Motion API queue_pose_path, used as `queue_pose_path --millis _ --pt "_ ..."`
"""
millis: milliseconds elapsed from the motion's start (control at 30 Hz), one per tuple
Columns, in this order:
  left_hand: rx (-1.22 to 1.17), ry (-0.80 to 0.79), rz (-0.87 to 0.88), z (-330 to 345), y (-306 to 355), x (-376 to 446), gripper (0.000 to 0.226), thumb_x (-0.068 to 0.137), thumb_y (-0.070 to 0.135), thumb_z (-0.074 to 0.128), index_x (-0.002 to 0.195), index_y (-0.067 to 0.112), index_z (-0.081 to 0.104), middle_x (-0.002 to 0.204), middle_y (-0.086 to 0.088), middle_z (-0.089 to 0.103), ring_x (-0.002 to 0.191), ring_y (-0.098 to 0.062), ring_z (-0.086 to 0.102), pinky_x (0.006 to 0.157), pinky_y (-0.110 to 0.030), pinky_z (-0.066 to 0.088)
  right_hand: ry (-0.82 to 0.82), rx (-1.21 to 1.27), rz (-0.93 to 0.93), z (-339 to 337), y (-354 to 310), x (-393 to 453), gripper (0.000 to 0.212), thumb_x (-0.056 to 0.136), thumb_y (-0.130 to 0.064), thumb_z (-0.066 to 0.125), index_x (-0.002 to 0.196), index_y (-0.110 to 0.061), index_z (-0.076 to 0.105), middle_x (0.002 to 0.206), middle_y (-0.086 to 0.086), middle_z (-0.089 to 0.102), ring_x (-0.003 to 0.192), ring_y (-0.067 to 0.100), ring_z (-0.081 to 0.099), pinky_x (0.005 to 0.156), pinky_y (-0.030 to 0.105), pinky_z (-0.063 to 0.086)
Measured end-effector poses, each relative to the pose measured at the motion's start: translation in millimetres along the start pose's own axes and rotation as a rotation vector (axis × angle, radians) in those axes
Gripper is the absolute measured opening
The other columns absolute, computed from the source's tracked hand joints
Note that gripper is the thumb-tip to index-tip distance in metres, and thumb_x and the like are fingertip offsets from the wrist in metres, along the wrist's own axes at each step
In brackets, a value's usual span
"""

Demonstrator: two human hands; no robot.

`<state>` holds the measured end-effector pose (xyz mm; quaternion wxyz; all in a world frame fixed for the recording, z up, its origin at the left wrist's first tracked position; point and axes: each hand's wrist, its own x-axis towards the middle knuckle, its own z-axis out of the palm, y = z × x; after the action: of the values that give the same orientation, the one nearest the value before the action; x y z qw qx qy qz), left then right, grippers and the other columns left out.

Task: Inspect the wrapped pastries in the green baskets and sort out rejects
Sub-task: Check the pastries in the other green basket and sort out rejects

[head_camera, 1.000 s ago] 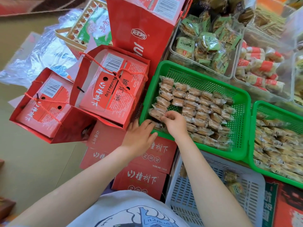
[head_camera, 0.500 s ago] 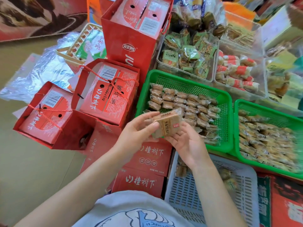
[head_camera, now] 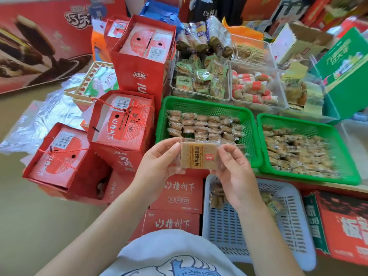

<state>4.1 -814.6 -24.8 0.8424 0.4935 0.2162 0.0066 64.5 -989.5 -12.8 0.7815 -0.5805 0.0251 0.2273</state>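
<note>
Nearest: white slatted basket (head_camera: 258,226), low and near-right, with a few wrapped pieces lying at its far end; probably the reject bin, though that is a guess.

Above it, raised: one wrapped pastry (head_camera: 199,156), label side up, held level between both hands. Left hand (head_camera: 157,166) pinches the left edge of the wrapper, thumb on top. Right hand (head_camera: 235,172) pinches the right edge, fingers curled behind.

Left of the hands: red gift boxes (head_camera: 119,124), stacked and tied with cord.

Beyond the hands: left green basket (head_camera: 203,102), rows of wrapped pastries, partly filled. Right green basket (head_camera: 310,118), just beside it, fuller and less tidy.

Farthest: clear tubs (head_camera: 199,80) of other wrapped snacks.

Risk: the grip is on slippery film alone; a slack pinch could drop the piece back among uninspected stock. Squeezing harder could crumble a sound pastry.
</note>
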Motion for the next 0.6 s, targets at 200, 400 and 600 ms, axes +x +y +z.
queue_pose_path --millis 200,400,600 --pt "0.247 -0.036 0.098 8 2 -13 0.016 0.102 0.019 0.054 0.096 0.007 0.061 0.100 -0.018 0.074 0.093 -0.031 0.073 0.065 -0.033 0.060 -0.003 0.057 -0.095 -3 -8 -29 0.014 0.094 -0.015 0.055 0.081 -0.017 0.060 0.077 -0.001 0.065 0.073 0.016 0.060 0.070 0.037 0.041" --pt "0.452 -0.061 0.262 3 8 -23 0.018 0.102 0.021 0.053 0.091 0.011 0.063 0.101 -0.015 0.071 0.097 -0.029 0.071 0.083 -0.044 0.059 0.061 0.110 -0.157 -9 -14 -39 0.003 0.083 -0.016 0.059 0.080 -0.015 0.060 0.080 0.003 0.061 0.075 0.017 0.059 0.074 0.034 0.048" --pt "0.360 -0.127 0.263 5 17 -38 0.020 0.105 0.011 0.047 0.091 0.004 0.061 0.089 -0.009 0.069 0.077 -0.018 0.069 0.067 -0.033 0.056 0.072 0.052 -0.118 -11 -13 -42 0.007 0.087 -0.016 0.059 0.080 -0.015 0.063 0.082 0.005 0.062 0.075 0.018 0.057 0.073 0.034 0.044"
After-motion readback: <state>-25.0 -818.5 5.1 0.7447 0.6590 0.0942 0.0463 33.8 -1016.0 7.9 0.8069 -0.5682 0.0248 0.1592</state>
